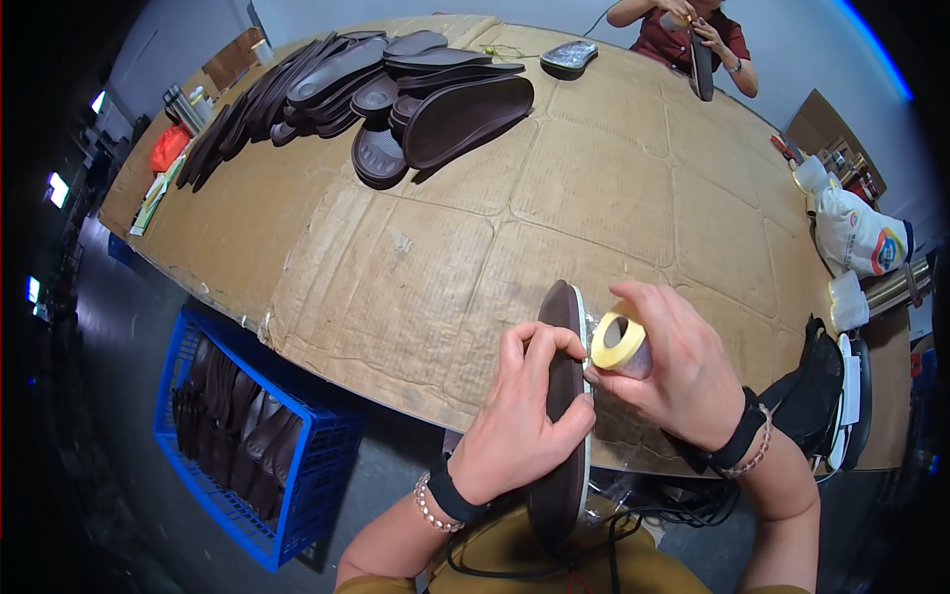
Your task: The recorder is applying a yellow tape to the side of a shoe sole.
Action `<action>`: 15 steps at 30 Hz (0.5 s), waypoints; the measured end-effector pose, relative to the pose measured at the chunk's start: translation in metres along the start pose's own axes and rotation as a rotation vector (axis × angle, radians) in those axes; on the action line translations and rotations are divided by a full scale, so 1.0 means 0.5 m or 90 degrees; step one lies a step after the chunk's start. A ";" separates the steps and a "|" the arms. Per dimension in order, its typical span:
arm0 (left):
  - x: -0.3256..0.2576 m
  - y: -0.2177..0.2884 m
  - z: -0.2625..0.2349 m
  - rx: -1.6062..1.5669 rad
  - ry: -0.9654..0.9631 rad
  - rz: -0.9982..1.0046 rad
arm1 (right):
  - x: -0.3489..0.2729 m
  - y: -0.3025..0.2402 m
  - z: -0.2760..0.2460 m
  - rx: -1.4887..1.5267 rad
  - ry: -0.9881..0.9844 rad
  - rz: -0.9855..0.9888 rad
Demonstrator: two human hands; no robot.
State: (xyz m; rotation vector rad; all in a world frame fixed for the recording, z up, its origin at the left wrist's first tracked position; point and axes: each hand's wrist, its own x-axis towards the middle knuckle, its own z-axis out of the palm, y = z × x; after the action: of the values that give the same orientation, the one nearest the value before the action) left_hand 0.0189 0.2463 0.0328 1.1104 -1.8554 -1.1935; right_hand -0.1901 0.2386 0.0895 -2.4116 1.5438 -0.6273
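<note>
In front of my body a dark brown shoe insole stands on edge, its long side running toward the table. My left hand grips it near the middle, fingers bent over the top edge and thumb along the pale rim. Clear plastic film shows on the insole's right side. Closed around a pale yellow roll of tape or stickers is my right hand. Its fingertips meet the insole's pale edge close to the left fingertips. Whether a strip runs between roll and insole is too small to tell.
A pile of brown insoles covers the far left of the cardboard-topped table. One wrapped pair lies farther back. A blue crate of insoles stands lower left. Across the table, a person's hands hold another insole. White rolls line the right edge.
</note>
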 end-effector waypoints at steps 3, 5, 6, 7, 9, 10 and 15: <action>0.007 0.001 0.007 0.010 0.015 -0.004 | 0.003 0.012 -0.001 0.022 -0.011 -0.023; 0.009 0.002 0.008 0.006 0.015 -0.014 | 0.004 0.020 -0.008 0.074 -0.021 -0.028; 0.009 0.002 0.007 0.007 0.016 -0.016 | 0.004 0.023 -0.012 0.095 -0.026 -0.028; 0.009 0.003 0.006 0.012 0.015 -0.010 | 0.005 0.026 -0.018 0.109 -0.032 -0.023; 0.008 0.005 0.005 0.023 0.011 0.000 | 0.006 0.029 -0.029 0.124 -0.044 -0.006; 0.007 0.006 0.006 0.027 0.013 -0.001 | 0.006 0.029 -0.031 0.110 -0.022 -0.005; 0.008 0.009 0.011 0.037 0.021 0.004 | 0.008 0.015 -0.022 0.012 0.047 0.022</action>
State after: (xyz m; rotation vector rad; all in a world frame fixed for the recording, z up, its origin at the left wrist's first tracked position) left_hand 0.0112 0.2457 0.0355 1.1491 -1.8783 -1.1177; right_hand -0.1996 0.2323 0.0974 -2.3679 1.5956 -0.7279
